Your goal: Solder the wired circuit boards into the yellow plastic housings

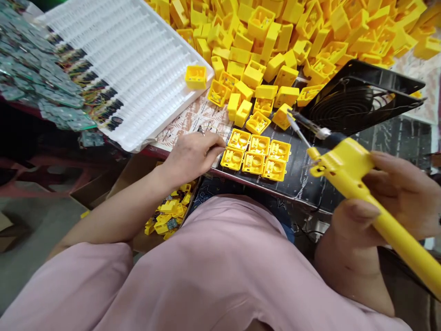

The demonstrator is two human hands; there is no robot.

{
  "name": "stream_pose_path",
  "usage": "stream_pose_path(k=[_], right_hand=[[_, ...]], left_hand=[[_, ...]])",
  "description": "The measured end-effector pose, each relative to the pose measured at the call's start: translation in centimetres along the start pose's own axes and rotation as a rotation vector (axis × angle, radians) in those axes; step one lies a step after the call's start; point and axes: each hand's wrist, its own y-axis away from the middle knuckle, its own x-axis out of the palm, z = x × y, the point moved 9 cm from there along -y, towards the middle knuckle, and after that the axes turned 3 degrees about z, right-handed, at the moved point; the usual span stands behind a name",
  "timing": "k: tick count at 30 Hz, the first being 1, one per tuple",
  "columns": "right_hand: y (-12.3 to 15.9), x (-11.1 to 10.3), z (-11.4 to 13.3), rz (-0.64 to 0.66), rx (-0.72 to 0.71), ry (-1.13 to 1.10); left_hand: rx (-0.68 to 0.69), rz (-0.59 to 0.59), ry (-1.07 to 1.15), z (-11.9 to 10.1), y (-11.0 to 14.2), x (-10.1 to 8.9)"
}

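My right hand [389, 207] is wrapped round a yellow soldering iron [365, 184] with a feed tube beside its dark tip, raised over the table's right part. Its tip points up and left, apart from the housings on the table. My left hand [196, 154] rests at the table's front edge, fingers curled together, fingertips at the left side of a block of yellow plastic housings [254, 162]. Whether something small is pinched there is hidden. These housings lie open side up in two rows, with round hollows and small metal bits inside.
A heap of yellow housings [253, 73] covers the back. A black fan [358, 99] stands at the right. On the left are a white ribbed tray [131, 59], wired black parts and stacked green circuit boards [44, 78]. Below, a carton [138, 234] holds more yellow pieces.
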Motion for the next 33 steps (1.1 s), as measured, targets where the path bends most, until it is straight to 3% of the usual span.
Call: stream_pose_path(k=[2, 4, 7, 10, 17, 28, 33], right_hand=[[0.1, -0.9, -0.6, -0.163, -0.03, -0.057], [0.3, -1.2, -1.7, -0.246, -0.034, -0.122], [0.3, 0.7, -2.3, -0.054, 0.013, -0.115], [0.5, 2.9, -1.2, 0.186, -0.005, -0.126], [0.7, 5.7, 1.5, 0.416, -0.119, -0.228], [0.4, 7.5, 3.2, 0.482, -0.276, -0.086], [0.5, 6.8, 2.0, 0.472, -0.218, -0.105]], left_hand=[[0.011, 0.04, -0.114, -0.1, -0.4, 1.2], [0.027, 0.039, -0.152, -0.2, -0.5, 1.6], [0.076, 0.024, -0.143, -0.4, -0.6, 1.5], [0.101, 0.024, -0.135, -0.4, -0.6, 1.3], [0.108, 0.061, -0.212, -1.2, -0.8, 1.4], [0.119, 0.111, -0.274, -1.8, -1.6, 1.7], [0.187, 0.113, -0.37, -2.1, -1.5, 1.7]])
